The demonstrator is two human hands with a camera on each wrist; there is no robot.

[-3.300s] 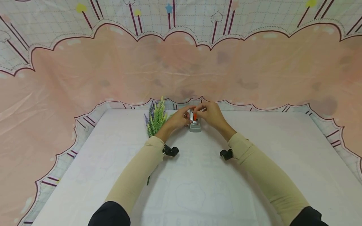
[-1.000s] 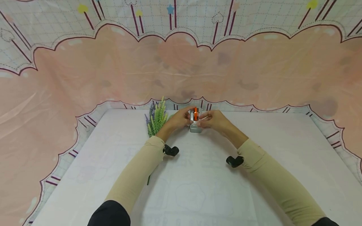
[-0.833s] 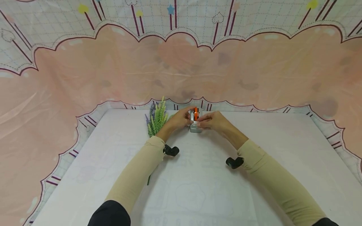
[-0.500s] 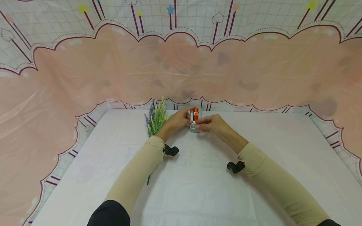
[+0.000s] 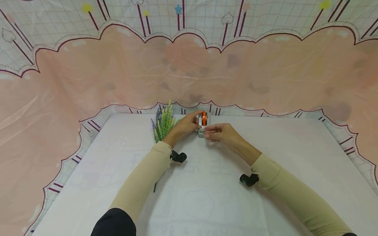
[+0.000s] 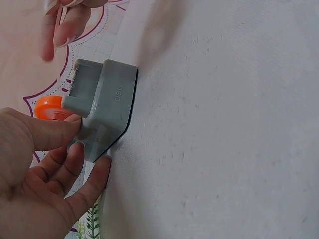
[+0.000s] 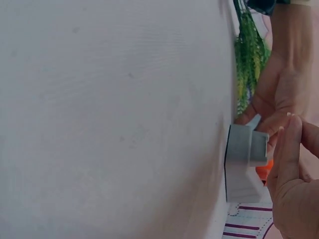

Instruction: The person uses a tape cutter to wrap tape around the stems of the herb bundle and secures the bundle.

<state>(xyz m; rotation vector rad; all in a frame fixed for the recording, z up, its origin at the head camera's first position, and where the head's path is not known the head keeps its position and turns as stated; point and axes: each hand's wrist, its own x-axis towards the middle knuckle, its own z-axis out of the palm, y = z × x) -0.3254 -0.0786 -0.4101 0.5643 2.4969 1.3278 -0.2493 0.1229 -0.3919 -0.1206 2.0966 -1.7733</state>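
Observation:
A grey tape dispenser [image 5: 201, 134] stands near the far edge of the white table, carrying a tape roll with an orange core [image 5: 204, 118]. My left hand [image 5: 186, 125] holds the dispenser from its left side; in the left wrist view the thumb presses its grey body [image 6: 117, 94] and the fingers lie around its end. My right hand [image 5: 224, 132] is at the near right of the dispenser, thumb and fingertips brought together just off the cutter edge. Between those fingertips in the left wrist view is a thin clear sliver of tape [image 6: 59, 22], hard to make out.
Artificial flower sprigs [image 5: 162, 123], purple and yellow-green, lie left of the dispenser, partly under my left forearm, with a stem [image 5: 155, 187] showing nearer me. A printed peach-and-white cloth [image 5: 189, 72] hangs behind the white table [image 5: 195, 190].
My right hand has come from the top of the orange roll down to the cutter end, then a little toward me. The left hand and dispenser stay nearly in place.

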